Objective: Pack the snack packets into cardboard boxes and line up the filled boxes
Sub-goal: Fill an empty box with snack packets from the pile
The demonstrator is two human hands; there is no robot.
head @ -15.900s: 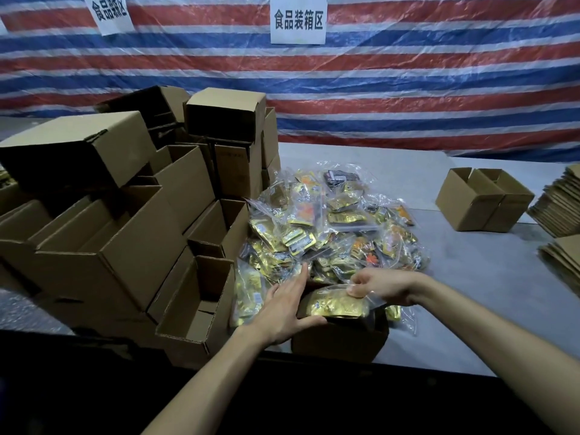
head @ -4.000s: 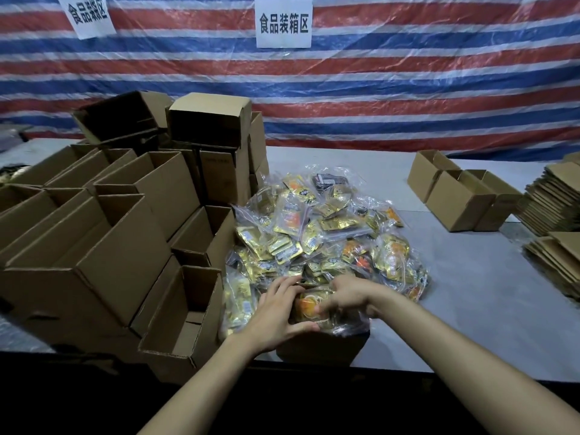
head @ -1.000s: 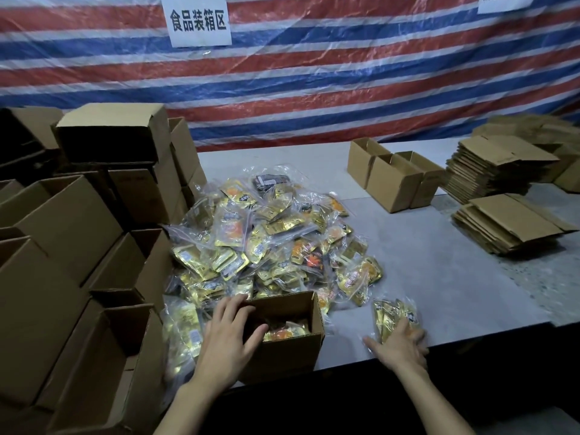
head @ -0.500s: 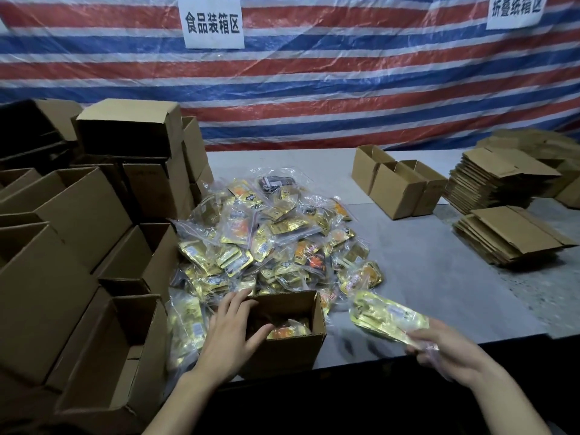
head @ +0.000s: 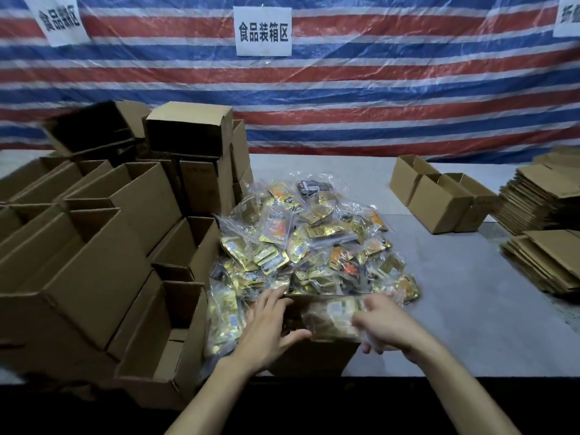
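1. Sitting on the table (head: 470, 309) at its near edge, centre: open box (head: 314, 356), with a clear snack packet (head: 332, 313) of gold sachets lying across its mouth. Anything under the packet is hidden.
2. Right hand (head: 386, 331): fingers curled round the packet's right end, gripping it. Motion-blurred.
3. Left hand (head: 266, 334): fingers straight and spread over the box's left rim, thumb at the front wall.
4. Heap of packets (head: 314, 240): directly behind the box and touching it. Mostly gold, some orange, all in clear bags.
5. Left: stacked boxes (head: 94, 246), mouths open, several tipped on their sides. The nearest shows only its bottom flaps inside.
6. Right rear: upright boxes (head: 439, 205) in a small group, flaps up, contents not visible.
7. Far right: flat cardboard stacks (head: 539, 196), unfolded blanks.
8. Backdrop: striped tarp (head: 392, 89) with a white sign (head: 263, 31).
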